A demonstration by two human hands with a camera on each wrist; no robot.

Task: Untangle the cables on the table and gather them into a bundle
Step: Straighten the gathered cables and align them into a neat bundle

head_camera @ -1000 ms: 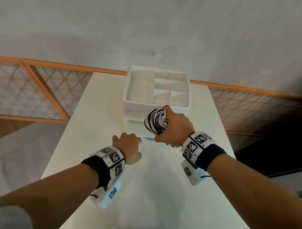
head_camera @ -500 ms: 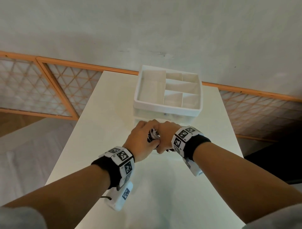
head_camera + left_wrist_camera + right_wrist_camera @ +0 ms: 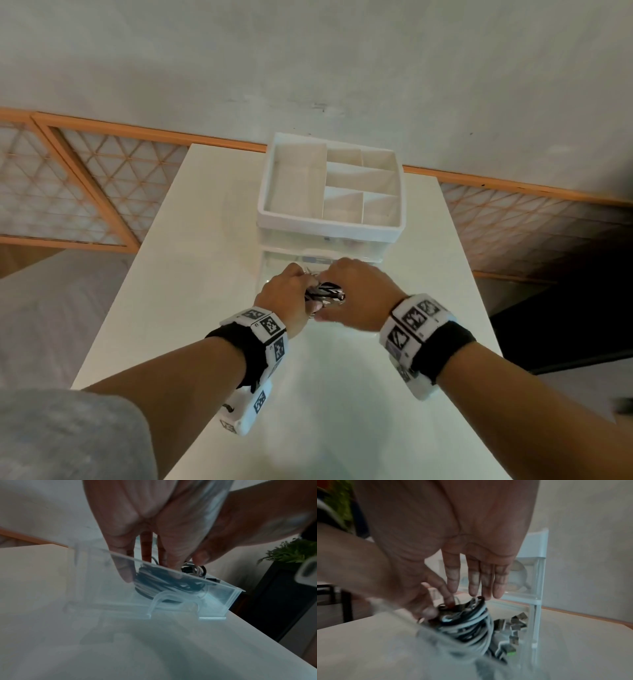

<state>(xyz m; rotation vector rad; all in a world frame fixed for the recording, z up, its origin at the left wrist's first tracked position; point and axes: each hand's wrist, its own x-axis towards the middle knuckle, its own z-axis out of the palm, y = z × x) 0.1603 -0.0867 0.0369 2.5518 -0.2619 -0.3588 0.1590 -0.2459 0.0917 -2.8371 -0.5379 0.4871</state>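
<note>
A coiled bundle of black and white cables (image 3: 327,291) sits low inside the pulled-out clear drawer (image 3: 274,267) of a white organizer (image 3: 329,228). My left hand (image 3: 287,298) reaches into the drawer and pinches the bundle (image 3: 163,584) between its fingers (image 3: 164,555) and thumb. My right hand (image 3: 359,294) is over the bundle's right side. Its straight fingers (image 3: 486,582) touch the top of the coil (image 3: 471,622). Both hands hide most of the bundle in the head view.
The organizer's top tray has several open compartments. Metal binder clips (image 3: 517,624) lie in the drawer beside the cables. The white table (image 3: 205,240) stretches left, right and toward me. A green plant (image 3: 291,551) stands off the table's right side.
A second ago my right hand alone held the bundle up by the organizer. My left hand has since joined it, and the bundle has gone down into the open drawer.
</note>
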